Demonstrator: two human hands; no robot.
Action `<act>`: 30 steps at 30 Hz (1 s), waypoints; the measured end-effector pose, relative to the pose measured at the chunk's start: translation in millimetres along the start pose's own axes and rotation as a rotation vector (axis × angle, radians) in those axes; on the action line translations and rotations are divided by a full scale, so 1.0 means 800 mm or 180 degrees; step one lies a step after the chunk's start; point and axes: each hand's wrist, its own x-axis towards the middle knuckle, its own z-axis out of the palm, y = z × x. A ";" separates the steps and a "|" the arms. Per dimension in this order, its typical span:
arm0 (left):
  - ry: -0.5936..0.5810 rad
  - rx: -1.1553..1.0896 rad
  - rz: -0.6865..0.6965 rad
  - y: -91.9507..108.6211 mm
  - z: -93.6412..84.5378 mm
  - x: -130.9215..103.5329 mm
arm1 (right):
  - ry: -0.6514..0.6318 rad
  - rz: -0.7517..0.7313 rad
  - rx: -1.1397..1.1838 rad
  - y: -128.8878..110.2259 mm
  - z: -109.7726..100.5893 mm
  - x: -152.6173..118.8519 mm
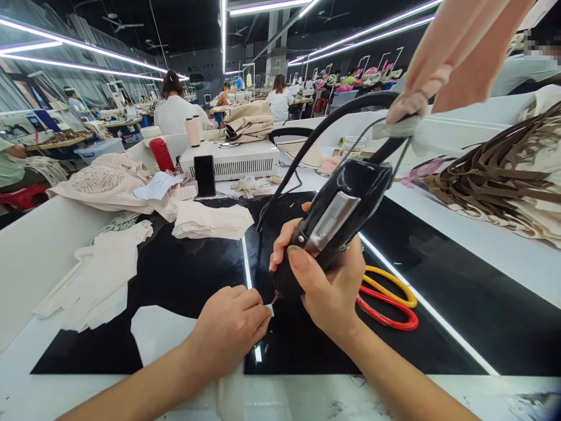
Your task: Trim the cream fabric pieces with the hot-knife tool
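My right hand (329,283) is wrapped round a black corded electric hand tool (335,213) with a silver side plate, tilted so that its thin metal tip points down. That tip is at the end of a pale fabric strip (270,310), which my left hand (234,321) pinches between closed fingers. Whether the tip touches the fabric I cannot tell. Both hands are over a glossy black board (184,280). Beside my right wrist lie a yellow loop (394,280) and a red loop (394,316), resembling scissor handles; anything joined to them is hidden.
Cream fabric pieces lie in a stack (213,220) and a looser pile (103,278) at left. A phone (204,176) leans against a white box (232,161). Brown straps (495,158) heap at right. The tool's black cable (302,155) arches up to hanging pink cloth (460,52).
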 end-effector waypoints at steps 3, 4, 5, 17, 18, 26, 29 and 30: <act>-0.0009 0.0001 -0.0003 0.000 0.000 0.000 | -0.0011 0.0014 0.0000 0.000 0.000 -0.001; -0.0019 -0.0001 -0.0007 0.000 0.000 0.000 | -0.0023 0.0022 -0.0019 0.000 0.000 -0.002; -0.0024 -0.0004 -0.0009 0.001 0.000 0.001 | -0.0031 0.0022 -0.0044 0.001 -0.001 -0.003; -0.0025 0.0031 -0.0021 0.002 -0.001 0.001 | -0.0089 -0.0017 -0.0215 0.000 -0.006 -0.006; -0.0023 0.0029 -0.0032 0.002 0.000 0.001 | -0.0092 0.0006 -0.0187 0.000 -0.006 -0.006; -0.0060 -0.0035 -0.0105 0.001 0.001 -0.003 | -0.0005 0.0072 0.0037 -0.010 -0.006 -0.007; -0.0072 -0.0022 -0.0098 0.001 0.002 -0.004 | -0.0044 0.0071 0.0030 -0.012 -0.006 -0.011; -0.0068 -0.0026 -0.0093 0.001 0.002 -0.004 | -0.0055 0.0068 0.0012 -0.012 -0.006 -0.012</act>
